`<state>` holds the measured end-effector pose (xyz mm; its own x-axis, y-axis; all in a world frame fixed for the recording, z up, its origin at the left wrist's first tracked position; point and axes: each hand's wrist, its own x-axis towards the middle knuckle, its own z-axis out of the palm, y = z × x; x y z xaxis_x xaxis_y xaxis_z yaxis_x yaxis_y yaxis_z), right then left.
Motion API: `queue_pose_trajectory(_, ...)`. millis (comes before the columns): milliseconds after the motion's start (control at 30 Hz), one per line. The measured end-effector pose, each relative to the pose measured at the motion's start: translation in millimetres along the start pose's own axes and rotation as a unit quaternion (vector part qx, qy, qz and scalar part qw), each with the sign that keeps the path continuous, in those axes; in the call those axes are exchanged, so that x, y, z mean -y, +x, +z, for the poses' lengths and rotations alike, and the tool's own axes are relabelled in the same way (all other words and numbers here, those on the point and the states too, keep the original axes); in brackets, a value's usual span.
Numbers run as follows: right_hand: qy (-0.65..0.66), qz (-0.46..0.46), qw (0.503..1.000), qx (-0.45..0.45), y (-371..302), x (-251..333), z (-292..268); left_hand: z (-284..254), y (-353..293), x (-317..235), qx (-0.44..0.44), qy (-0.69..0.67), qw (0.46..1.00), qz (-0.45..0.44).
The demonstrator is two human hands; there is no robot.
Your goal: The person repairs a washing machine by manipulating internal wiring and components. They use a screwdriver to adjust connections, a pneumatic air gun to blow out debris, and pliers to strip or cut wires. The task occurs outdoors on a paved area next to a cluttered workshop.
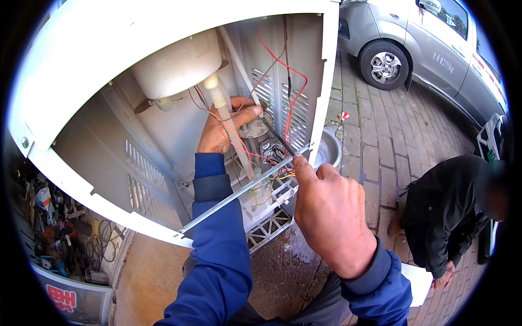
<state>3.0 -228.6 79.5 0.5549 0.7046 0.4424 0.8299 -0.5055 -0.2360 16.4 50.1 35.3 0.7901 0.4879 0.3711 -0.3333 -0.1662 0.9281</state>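
A white appliance cabinet (65, 92) stands open before me, with a rounded white tank (179, 65) inside. My left hand (220, 130) reaches in past a translucent hose (231, 130), its thumb and fingers closed on the lower end of a thin white tube (239, 62). In my right hand (334, 214) is a thin dark-shafted screwdriver (281, 141), its handle hidden in my closed fingers. The shaft slants up and left, and its tip is beside my left fingertips; exact contact cannot be made out. Red wires (298, 92) hang around both hands.
A metal bar (244, 190) crosses the cabinet opening under my hands. A metal basin (329, 149) is behind the right panel. Another person (446, 212) bends down at the right. A silver vehicle (429, 49) stands beyond on brick paving. Tools and cables (65, 228) lie at the left.
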Motion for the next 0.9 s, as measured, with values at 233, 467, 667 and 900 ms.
queue_pose_trajectory(233, 0.016, -0.017, 1.0, -0.005, -3, -8, 5, -1, 1, 1, 0.003, 0.007, 1.0, 0.007)
queue_pose_trajectory(467, 0.01, -0.014, 1.0, -0.017, -9, -12, 20, 5, -2, -1, -0.015, 0.027, 1.0, 0.002)
queue_pose_trajectory(667, 0.025, -0.017, 0.997, -0.076, -14, -13, 33, 0, 1, 12, -0.042, -0.006, 0.999, 0.01)
queue_pose_trajectory(900, 0.041, 0.017, 0.994, -0.098, -17, -12, 40, 4, -1, 14, -0.041, -0.011, 0.999, 0.016)
